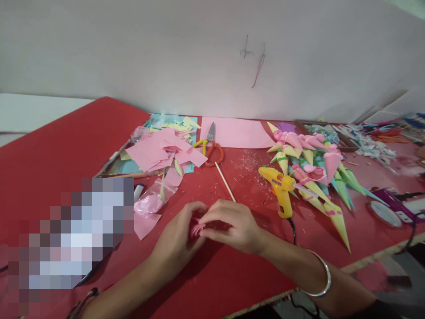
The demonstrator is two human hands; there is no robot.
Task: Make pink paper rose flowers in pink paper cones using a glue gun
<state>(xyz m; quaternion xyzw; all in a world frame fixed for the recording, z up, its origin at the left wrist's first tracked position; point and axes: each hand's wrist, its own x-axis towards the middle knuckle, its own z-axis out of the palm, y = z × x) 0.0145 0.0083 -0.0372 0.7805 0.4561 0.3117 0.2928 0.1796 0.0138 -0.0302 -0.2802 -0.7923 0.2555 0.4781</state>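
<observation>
Between my two hands, over the front of the red table (212, 274), is a small pink curled paper piece (197, 227) with layered edges. My left hand (181, 232) wraps round it from the left, fingers bent. From the right, my right hand (232, 225) pinches its edge with thumb and fingertips. Part of the piece is hidden by the fingers. A thin wooden stick (225, 181) lies just beyond my right hand. Past it are scissors (214, 148) with orange and yellow handles. To the right rests a yellow glue gun (280, 190) with a clear glue stick in its back.
Pink paper pieces (152, 150) are heaped at the back left, near a pink sheet (235, 133). Several paper cones (332, 166) in pink, yellow and green pile up on the right. A pixelated object (81, 235) lies left. A purple box (396, 204) sits far right.
</observation>
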